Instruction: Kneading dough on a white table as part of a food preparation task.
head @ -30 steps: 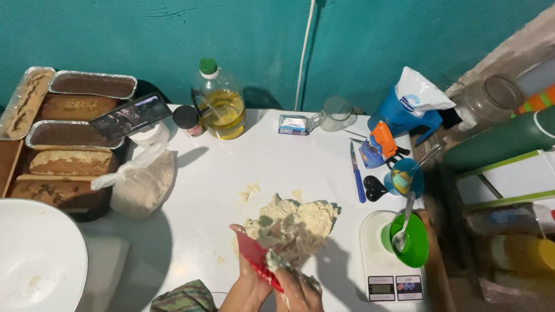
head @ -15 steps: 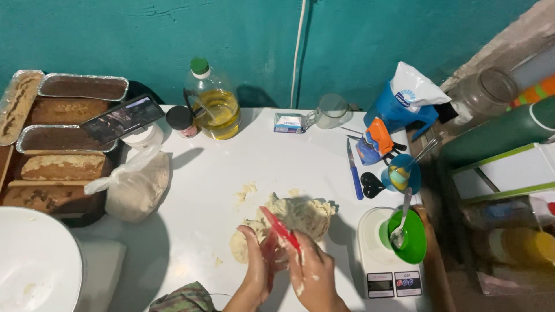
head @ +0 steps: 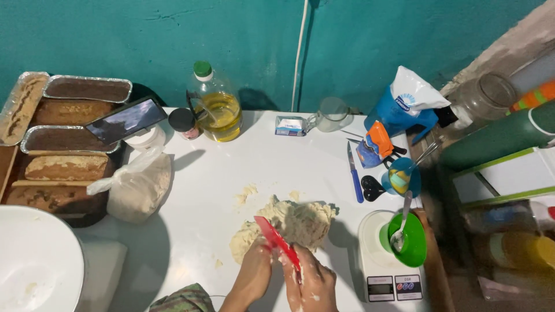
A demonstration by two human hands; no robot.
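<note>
Head view: dough (head: pixel 298 222) lies on the white table (head: pixel 219 190), just left of the scale (head: pixel 388 271). My right hand (head: pixel 312 283) grips the red scraper (head: pixel 277 242); my left hand (head: pixel 254 271) is curled against the blade and dough. I keep the blade low and angled, and drive it under the dough edge, scraping table residue inward.

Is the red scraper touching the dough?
Touching. In the head view the red scraper, held between the left hand and right hand, presses its upper edge into the dough on the white table.
</note>
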